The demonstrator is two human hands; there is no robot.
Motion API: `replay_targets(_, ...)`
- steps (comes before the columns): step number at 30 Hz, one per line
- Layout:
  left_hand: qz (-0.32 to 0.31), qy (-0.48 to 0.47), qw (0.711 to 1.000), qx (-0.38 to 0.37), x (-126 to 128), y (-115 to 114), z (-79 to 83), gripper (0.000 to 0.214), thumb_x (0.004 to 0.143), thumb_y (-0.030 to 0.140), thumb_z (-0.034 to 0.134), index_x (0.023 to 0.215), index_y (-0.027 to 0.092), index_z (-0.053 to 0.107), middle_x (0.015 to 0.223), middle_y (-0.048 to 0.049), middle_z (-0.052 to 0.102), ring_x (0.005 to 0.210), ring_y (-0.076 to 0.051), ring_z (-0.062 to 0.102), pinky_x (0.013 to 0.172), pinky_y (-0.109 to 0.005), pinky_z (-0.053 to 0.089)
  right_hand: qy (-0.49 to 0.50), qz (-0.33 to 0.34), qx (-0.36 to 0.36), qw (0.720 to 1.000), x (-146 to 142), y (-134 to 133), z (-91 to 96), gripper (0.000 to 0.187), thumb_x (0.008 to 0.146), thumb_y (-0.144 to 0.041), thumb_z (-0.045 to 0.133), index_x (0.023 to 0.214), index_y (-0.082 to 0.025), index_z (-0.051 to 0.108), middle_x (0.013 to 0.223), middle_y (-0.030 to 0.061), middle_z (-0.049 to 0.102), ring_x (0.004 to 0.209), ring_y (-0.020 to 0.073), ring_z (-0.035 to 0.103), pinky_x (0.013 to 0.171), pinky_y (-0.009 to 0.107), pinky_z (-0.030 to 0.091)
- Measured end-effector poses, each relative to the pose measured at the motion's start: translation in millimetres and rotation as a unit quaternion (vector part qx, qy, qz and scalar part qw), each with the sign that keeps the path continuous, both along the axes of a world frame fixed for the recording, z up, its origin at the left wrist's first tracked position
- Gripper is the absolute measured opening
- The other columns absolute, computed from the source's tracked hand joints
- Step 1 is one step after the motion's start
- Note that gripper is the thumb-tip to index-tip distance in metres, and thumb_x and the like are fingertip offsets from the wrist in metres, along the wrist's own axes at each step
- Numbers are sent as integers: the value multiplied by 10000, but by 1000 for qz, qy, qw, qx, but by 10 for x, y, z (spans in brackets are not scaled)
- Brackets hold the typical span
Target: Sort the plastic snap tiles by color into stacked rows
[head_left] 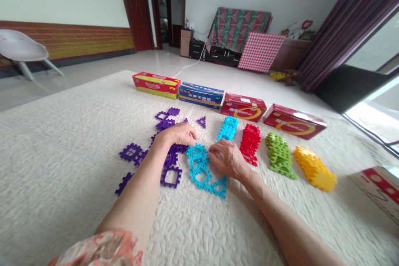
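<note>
Light-blue interlocking plastic tiles (200,178) lie in a loose, overlapping pile between my hands. My left hand (180,134) reaches in from the left, its fingers curled together at the pile's top edge; what lies between the fingertips is hidden. At the pile's right side, my right hand (227,158) has bent fingers closed on the edge of a light-blue tile. Purple tiles (171,177) are scattered under and around my left forearm, and a purple triangle tile (202,122) lies apart. Just beyond my right hand is a row of stacked light-blue tiles (228,128).
Rows of red tiles (249,143), green tiles (279,154) and yellow tiles (314,169) lie to the right. Behind stand a red-yellow box (156,85), a blue box (201,96) and two red boxes (243,108). A white-red box (378,191) sits at the right edge of the quilted cover (77,133).
</note>
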State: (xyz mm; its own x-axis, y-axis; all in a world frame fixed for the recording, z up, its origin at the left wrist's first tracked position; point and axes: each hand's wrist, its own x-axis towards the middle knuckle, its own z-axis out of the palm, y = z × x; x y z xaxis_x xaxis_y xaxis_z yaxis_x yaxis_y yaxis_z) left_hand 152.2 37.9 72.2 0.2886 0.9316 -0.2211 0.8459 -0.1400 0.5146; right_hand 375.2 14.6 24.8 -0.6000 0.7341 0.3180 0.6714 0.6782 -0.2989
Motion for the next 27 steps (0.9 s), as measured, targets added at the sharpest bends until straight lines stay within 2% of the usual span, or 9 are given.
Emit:
replay_targets(5, -4, 69, 997, 27, 129, 5, -50, 236, 644, 180, 629, 825, 203, 778, 770, -22, 750, 713, -148, 659, 625, -209, 441, -17, -48, -15, 999, -63, -36, 6, 151, 852, -241, 593, 792, -186, 720, 750, 42, 626, 717, 151, 583, 671, 253, 402)
replay_targets(8, 14, 99, 993, 62, 158, 30, -100, 226, 679, 154, 598, 798, 208, 783, 791, -55, 758, 789, -169, 682, 686, -222, 467, -8, -69, -37, 997, -94, -44, -11, 146, 833, -207, 583, 789, -198, 722, 757, 28, 622, 698, 132, 581, 629, 228, 381)
replay_targets(13, 67, 125, 986, 92, 148, 44, -115, 290, 717, 113, 564, 879, 212, 783, 955, -99, 762, 993, -197, 677, 827, -247, 481, -15, -91, -43, 995, -109, -39, -46, 155, 819, -184, 559, 785, -197, 709, 763, 26, 623, 676, 126, 567, 598, 225, 354)
replay_targets(17, 69, 128, 985, 88, 161, 46, -118, 283, 725, 133, 568, 888, 222, 782, 951, -101, 762, 1005, -219, 680, 827, -268, 492, 11, -104, -36, 994, -87, -7, -58, 141, 818, -179, 549, 795, -188, 688, 775, 29, 641, 650, 128, 566, 595, 232, 364)
replay_targets(19, 70, 128, 986, 85, 166, 49, -120, 271, 723, 138, 577, 876, 229, 781, 947, -93, 763, 992, -217, 683, 816, -265, 494, 40, -119, -17, 992, -62, 18, -45, 139, 836, -186, 541, 829, -181, 679, 793, 37, 657, 674, 140, 588, 625, 240, 391)
replay_targets(22, 68, 121, 987, 82, 161, 56, -123, 266, 721, 138, 584, 869, 236, 781, 941, -88, 763, 971, -214, 683, 805, -265, 493, 69, -133, 47, 988, -20, 47, -8, 150, 885, -215, 512, 900, -181, 657, 859, 62, 666, 744, 167, 611, 658, 257, 421)
replay_targets(25, 66, 109, 989, 80, 149, 64, -131, 254, 725, 148, 587, 867, 232, 781, 933, -100, 760, 955, -227, 682, 811, -290, 492, 61, -94, 116, 987, 7, 54, 25, 162, 924, -217, 468, 909, -195, 627, 891, 80, 651, 828, 193, 605, 716, 281, 444)
replay_targets(27, 68, 102, 989, 80, 144, 67, -136, 238, 725, 155, 595, 856, 228, 780, 924, -104, 759, 946, -228, 681, 815, -297, 488, 46, -44, 130, 989, 12, 47, 41, 169, 922, -176, 447, 888, -200, 611, 882, 79, 642, 843, 195, 596, 752, 299, 450)
